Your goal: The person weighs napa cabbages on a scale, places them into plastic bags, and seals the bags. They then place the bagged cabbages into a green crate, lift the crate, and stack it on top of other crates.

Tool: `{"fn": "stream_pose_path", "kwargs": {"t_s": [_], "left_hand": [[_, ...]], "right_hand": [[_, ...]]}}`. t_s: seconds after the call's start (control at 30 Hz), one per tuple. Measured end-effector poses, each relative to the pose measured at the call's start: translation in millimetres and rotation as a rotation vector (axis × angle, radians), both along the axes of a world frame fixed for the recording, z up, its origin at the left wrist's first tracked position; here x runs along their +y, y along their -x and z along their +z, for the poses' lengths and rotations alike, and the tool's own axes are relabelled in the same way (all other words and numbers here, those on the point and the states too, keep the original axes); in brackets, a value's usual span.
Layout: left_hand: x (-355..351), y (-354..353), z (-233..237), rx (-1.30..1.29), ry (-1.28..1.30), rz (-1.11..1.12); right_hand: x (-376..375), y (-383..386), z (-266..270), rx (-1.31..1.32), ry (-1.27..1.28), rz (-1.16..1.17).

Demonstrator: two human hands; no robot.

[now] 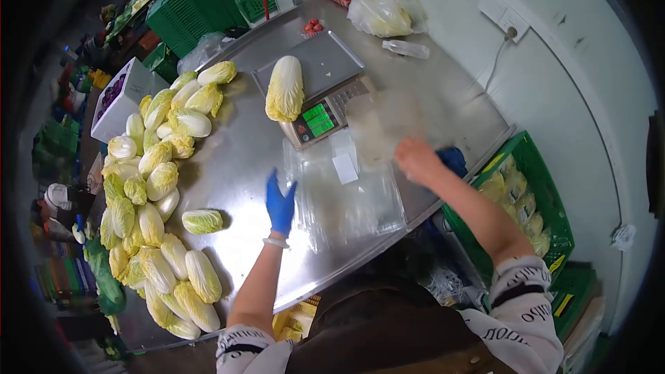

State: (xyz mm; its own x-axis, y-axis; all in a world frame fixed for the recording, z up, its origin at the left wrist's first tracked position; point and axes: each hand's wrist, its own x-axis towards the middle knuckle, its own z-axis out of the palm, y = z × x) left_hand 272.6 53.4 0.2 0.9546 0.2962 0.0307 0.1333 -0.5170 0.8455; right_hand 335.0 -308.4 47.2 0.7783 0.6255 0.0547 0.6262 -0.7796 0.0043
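Observation:
A large napa cabbage [285,90] lies on the grey plate of a scale [322,62], partly over its lit green display. My left hand [280,204], in a blue glove, is above the steel table with its fingers apart and nothing in it. My bare right hand [415,159] is closed at the edge of a clear plastic bag [381,125], which is blurred by motion. Below the scale lies a stack of clear bags [346,208] with small white labels [345,167] on top. A single small cabbage [202,221] lies left of my left hand.
Many cabbages [158,273] are heaped along the left of the steel table [242,159]. A white box [128,97] stands behind them. A plastic bag [379,7] and clear bottle [406,48] are at the back. At right, a green crate [557,218] holds wrapped produce.

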Motion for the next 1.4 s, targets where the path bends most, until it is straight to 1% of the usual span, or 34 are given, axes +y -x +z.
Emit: {"fn": "stream_pose_path", "kwargs": {"t_s": [0.03,0.07,0.1,0.13,0.17,0.2,0.27,0.3,0.33,0.4,0.43,0.53,0.57,0.6,0.63,0.67,0.7,0.73,0.77,0.8,0.87,0.93,0.97,1.0,1.07,1.1,1.2,1.27,1.3,1.37,1.4], "left_hand": [[13,-30,3,-0.140,-0.117,0.001],[14,-59,19,-0.267,-0.159,0.006],[17,-93,27,-0.310,-0.247,0.002],[13,-126,38,-0.334,-0.301,-0.005],[8,-155,49,-0.360,-0.354,-0.010],[0,-180,57,-0.300,-0.437,-0.007],[-14,-221,70,-0.174,-0.607,-0.001],[-19,-239,61,-0.065,-0.682,0.012],[-19,-250,60,0.028,-0.626,-0.022],[-12,-270,57,0.219,-0.519,-0.101],[-9,-278,53,0.206,-0.504,-0.087],[36,-307,11,0.012,0.239,-0.220],[49,-307,6,0.184,0.745,-0.345],[52,-280,23,0.376,1.205,-0.437],[50,-249,31,0.354,1.270,-0.406],[44,-219,41,0.319,1.331,-0.376],[32,-185,52,0.176,1.259,-0.365],[18,-150,63,0.040,1.182,-0.354],[5,-115,74,0.004,1.209,-0.343],[-8,-82,83,-0.030,1.240,-0.329],[-32,-28,89,-0.083,1.215,-0.281],[-36,8,98,-0.086,1.049,-0.289],[-32,22,105,-0.066,1.001,-0.259],[-21,31,101,-0.045,0.973,-0.264],[-9,51,106,0.076,0.976,-0.167],[-6,61,108,0.100,0.940,-0.146],[-2,95,85,0.173,0.900,-0.069],[-3,114,80,0.206,0.928,0.051],[-3,126,78,0.225,0.944,0.111],[12,150,60,0.259,0.814,0.134],[21,167,58,0.287,0.752,0.144]], "right_hand": [[27,21,18,0.017,-0.072,0.018],[46,36,13,0.006,-0.184,0.116],[75,58,22,0.104,-0.135,0.077],[97,74,14,0.182,-0.139,0.093],[120,88,28,0.287,-0.135,0.091],[138,101,12,0.293,-0.117,0.130],[169,119,-5,0.484,-0.095,0.114],[176,124,-4,0.519,-0.148,0.168],[180,127,1,0.555,-0.203,0.222],[172,127,6,0.687,-0.226,0.213],[166,126,7,0.757,-0.241,0.210],[118,122,-27,0.800,-0.364,-0.013],[111,116,-25,0.786,-0.383,-0.090],[105,104,-17,0.777,-0.402,-0.164],[103,92,-9,0.770,-0.420,-0.232],[105,76,5,0.836,-0.630,-0.316],[111,59,16,0.899,-0.842,-0.402],[118,42,11,0.960,-1.113,-0.413],[127,28,7,1.017,-1.380,-0.426],[137,19,23,1.065,-1.484,-0.354],[154,12,58,1.162,-1.687,-0.213],[158,18,59,1.171,-1.489,-0.158],[159,25,58,1.180,-1.387,-0.132],[159,32,54,1.221,-1.355,-0.145],[157,49,39,1.317,-1.275,-0.168],[157,54,32,1.357,-1.202,-0.129],[159,61,20,1.441,-0.971,-0.017],[166,62,22,1.466,-0.799,0.051],[169,63,19,1.531,-0.738,0.031],[172,57,12,1.641,-0.611,-0.005],[169,54,8,1.804,-0.518,-0.025]]}}
